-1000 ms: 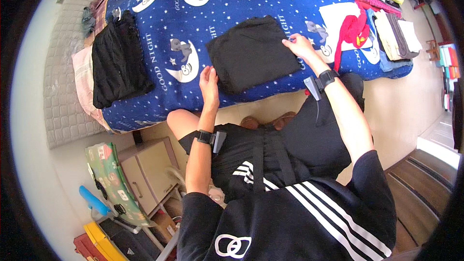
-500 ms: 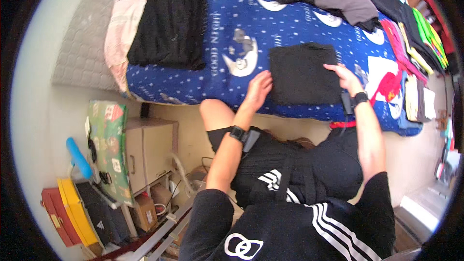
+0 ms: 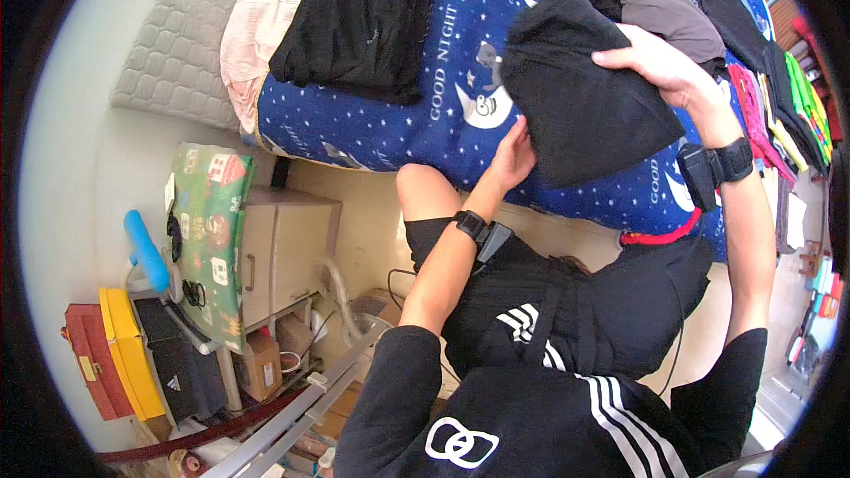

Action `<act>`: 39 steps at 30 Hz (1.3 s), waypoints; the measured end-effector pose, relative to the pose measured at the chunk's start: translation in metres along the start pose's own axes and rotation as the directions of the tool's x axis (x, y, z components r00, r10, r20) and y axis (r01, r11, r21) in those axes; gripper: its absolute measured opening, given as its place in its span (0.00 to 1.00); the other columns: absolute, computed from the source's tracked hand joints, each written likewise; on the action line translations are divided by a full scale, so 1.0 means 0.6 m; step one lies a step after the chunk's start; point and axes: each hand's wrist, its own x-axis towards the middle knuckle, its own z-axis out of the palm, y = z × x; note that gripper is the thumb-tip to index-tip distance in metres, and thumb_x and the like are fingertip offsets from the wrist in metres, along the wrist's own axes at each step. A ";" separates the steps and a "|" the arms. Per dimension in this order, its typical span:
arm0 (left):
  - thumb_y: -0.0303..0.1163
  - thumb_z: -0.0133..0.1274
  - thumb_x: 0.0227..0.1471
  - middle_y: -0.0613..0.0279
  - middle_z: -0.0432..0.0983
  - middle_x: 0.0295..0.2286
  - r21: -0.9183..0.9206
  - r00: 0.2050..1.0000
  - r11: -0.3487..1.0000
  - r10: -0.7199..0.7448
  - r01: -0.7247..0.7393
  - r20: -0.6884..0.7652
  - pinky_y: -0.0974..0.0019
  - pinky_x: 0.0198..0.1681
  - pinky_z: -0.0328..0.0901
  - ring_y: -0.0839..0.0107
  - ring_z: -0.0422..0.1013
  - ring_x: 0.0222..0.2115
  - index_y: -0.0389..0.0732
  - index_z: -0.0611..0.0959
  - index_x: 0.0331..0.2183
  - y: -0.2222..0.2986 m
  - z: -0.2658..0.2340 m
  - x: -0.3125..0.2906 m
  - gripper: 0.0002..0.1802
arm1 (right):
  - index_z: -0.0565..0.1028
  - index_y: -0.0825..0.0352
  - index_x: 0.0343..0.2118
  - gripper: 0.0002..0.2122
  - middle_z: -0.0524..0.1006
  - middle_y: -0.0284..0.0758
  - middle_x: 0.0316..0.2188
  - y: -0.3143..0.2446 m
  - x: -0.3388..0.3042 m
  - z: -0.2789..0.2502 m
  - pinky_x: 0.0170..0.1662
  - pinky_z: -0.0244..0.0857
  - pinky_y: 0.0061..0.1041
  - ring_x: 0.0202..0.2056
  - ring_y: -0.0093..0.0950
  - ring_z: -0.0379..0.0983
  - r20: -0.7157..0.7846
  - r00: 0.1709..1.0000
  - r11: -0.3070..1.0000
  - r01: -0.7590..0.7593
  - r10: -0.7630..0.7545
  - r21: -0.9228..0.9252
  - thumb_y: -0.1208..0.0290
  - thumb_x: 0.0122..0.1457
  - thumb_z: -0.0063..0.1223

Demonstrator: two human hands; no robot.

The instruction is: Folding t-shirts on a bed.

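A folded black garment (image 3: 580, 102) is raised off the blue bedspread (image 3: 390, 137) and tilted, with its corners turned. My right hand (image 3: 664, 71) grips its right edge, thumb on top and the other fingers hidden behind the cloth. At the lower left edge, my left hand (image 3: 516, 157) holds the garment, with part of its fingers behind it. A second folded black garment (image 3: 354, 26) lies on the bed to the left, partly over a pale pink cloth (image 3: 257, 26).
Black clothes and a grey garment (image 3: 664, 4) lie at the far right of the bed. Red, yellow and green clothes (image 3: 801, 102) are stacked along the right edge. To my left stand a small cabinet (image 3: 288, 252) and a green patterned board (image 3: 208, 239).
The garment lay flat on the bed with my hands at its sides. Now it is lifted and tilted in both hands, its right side carried up and away.
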 end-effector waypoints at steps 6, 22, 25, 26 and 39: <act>0.55 0.60 0.43 0.51 0.65 0.53 -0.068 0.986 0.997 -0.013 0.025 0.165 0.51 0.59 0.55 0.55 0.61 0.54 0.37 0.66 0.55 0.052 -0.037 -0.049 0.45 | 0.67 0.72 0.51 0.23 0.73 0.36 0.47 -0.081 -0.002 0.041 0.52 0.62 0.24 0.45 0.24 0.71 0.112 0.989 0.995 0.100 -0.100 0.003 0.69 0.54 0.57; 0.30 0.61 0.42 0.54 0.74 0.42 0.605 0.803 0.741 0.533 -0.292 -0.266 0.61 0.46 0.67 0.62 0.72 0.41 0.32 0.72 0.48 0.325 0.147 -0.248 0.30 | 0.74 0.70 0.44 0.15 0.77 0.37 0.43 -0.062 0.140 0.040 0.51 0.65 0.27 0.43 0.25 0.73 0.201 0.979 0.908 -0.062 -0.025 0.414 0.70 0.55 0.57; 0.27 0.62 0.41 0.54 0.74 0.42 0.824 0.703 0.504 0.684 -0.260 -0.197 0.63 0.47 0.66 0.63 0.72 0.41 0.31 0.71 0.49 0.419 0.201 -0.285 0.31 | 0.75 0.69 0.43 0.15 0.76 0.35 0.45 -0.099 0.235 0.061 0.54 0.60 0.33 0.47 0.28 0.71 0.291 0.950 0.945 0.015 -0.116 0.326 0.75 0.51 0.57; 0.27 0.62 0.41 0.53 0.74 0.43 0.874 0.681 0.388 0.726 -0.292 -0.095 0.63 0.48 0.66 0.64 0.72 0.42 0.31 0.71 0.49 0.454 0.215 -0.285 0.31 | 0.73 0.66 0.47 0.17 0.77 0.32 0.44 -0.136 0.251 0.063 0.48 0.64 0.31 0.44 0.25 0.72 0.248 0.959 0.979 0.094 -0.139 0.182 0.74 0.52 0.56; 0.11 0.53 0.34 0.53 0.73 0.46 0.538 0.616 -0.843 0.423 -0.003 0.665 0.62 0.55 0.59 0.62 0.68 0.49 0.40 0.75 0.48 0.695 0.113 -0.217 0.34 | 0.74 0.65 0.39 0.09 0.76 0.32 0.31 -0.235 0.533 0.129 0.40 0.65 0.26 0.33 0.26 0.71 -0.089 0.918 0.727 0.362 -0.385 0.583 0.71 0.59 0.46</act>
